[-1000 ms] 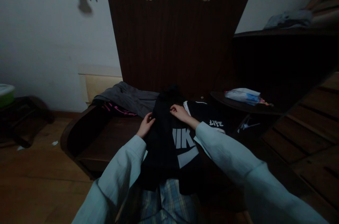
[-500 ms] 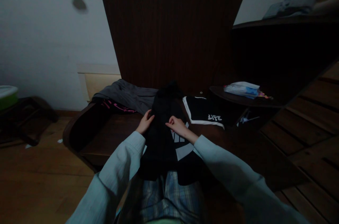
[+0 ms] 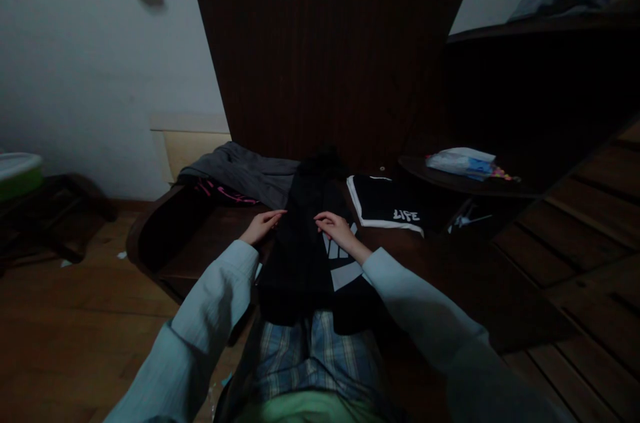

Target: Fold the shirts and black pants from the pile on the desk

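Note:
A black garment [image 3: 300,256] with grey-white printed shapes [image 3: 345,273] lies in front of me, its near end hanging over the front edge of the bench. My left hand [image 3: 261,227] is at the garment's left edge, fingertips pressed together on the dark cloth. On the other side, my right hand [image 3: 337,231] pinches cloth near the middle, just above the print. The low light hides how much fabric is between the fingers. To the right lies a folded black garment [image 3: 383,199] with white trim and white lettering.
A grey garment [image 3: 245,166] and a black one with pink print [image 3: 220,193] lie at the left on the dark wooden bench [image 3: 200,246]. A plastic packet [image 3: 463,163] rests on a low shelf at the right. A green tub [image 3: 20,176] stands on a stool at far left.
My left hand has moved slightly left and its fingers have come together, pointing right. My right hand has stayed nearly in place. The whole view has shifted a little.

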`<state>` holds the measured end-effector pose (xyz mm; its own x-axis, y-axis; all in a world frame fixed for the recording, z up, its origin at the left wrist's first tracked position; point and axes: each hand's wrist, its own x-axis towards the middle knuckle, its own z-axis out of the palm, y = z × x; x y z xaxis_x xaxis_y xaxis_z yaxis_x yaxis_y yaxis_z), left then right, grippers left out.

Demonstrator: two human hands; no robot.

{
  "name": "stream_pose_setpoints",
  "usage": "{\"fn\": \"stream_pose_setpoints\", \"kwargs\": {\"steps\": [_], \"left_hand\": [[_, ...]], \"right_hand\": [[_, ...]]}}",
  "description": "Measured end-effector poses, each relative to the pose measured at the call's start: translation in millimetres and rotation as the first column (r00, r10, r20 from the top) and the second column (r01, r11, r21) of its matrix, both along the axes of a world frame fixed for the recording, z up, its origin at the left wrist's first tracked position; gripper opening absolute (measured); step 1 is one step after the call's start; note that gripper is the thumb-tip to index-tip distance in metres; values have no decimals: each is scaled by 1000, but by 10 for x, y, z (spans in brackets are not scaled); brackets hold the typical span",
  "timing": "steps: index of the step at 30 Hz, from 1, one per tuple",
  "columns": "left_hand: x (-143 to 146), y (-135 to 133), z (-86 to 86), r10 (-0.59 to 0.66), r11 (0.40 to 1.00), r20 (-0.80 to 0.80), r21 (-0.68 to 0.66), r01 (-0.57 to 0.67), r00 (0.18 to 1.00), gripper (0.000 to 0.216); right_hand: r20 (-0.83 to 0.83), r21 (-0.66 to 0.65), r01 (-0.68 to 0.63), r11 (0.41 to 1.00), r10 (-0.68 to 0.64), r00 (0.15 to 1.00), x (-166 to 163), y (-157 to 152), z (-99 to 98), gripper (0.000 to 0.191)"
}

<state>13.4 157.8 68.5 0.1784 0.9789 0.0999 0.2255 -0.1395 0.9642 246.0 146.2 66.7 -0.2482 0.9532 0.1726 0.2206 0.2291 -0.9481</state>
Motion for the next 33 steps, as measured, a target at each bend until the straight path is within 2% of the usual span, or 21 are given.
{"fn": "stream_pose_setpoints", "kwargs": {"steps": [3,8,11,14,17,21,25,27,30,33], "left_hand": [[1,-3,0,-3,1000,-47,27,5,999,55],[5,-11,-10,3,997,-79,77,3,997,60],[5,-17,-13,0,993,-112,118,13,994,61],[4,-25,-7,-11,990,-152,137,32,988,60],[2,-29,-3,-13,991,-179,129,37,984,58],[3,-30,-19,-14,993,-191,108,35,981,59],[3,-32,-23,-3,993,-210,119,28,978,58],[2,-31,-17,3,992,-222,126,26,975,58],[3,-23,-10,9,994,-222,112,16,975,60],[8,-18,-7,4,995,-218,96,17,976,61]], "right_hand": [[66,14,-82,997,81,995,-3,-36,11,24],[127,82,-141,987,130,983,8,-63,-24,19],[118,95,-124,988,112,987,15,-57,-32,16],[20,131,-75,989,73,997,16,-51,-17,12],[-66,61,-105,993,109,992,12,-67,14,17],[18,-76,-272,959,274,962,7,-112,50,27],[84,-42,-334,942,337,938,11,-125,46,22],[43,-27,-300,953,301,953,13,-108,28,17],[-79,-37,-165,986,162,984,9,-71,-3,11],[-104,-40,-56,998,51,993,5,-40,-27,8]]}}
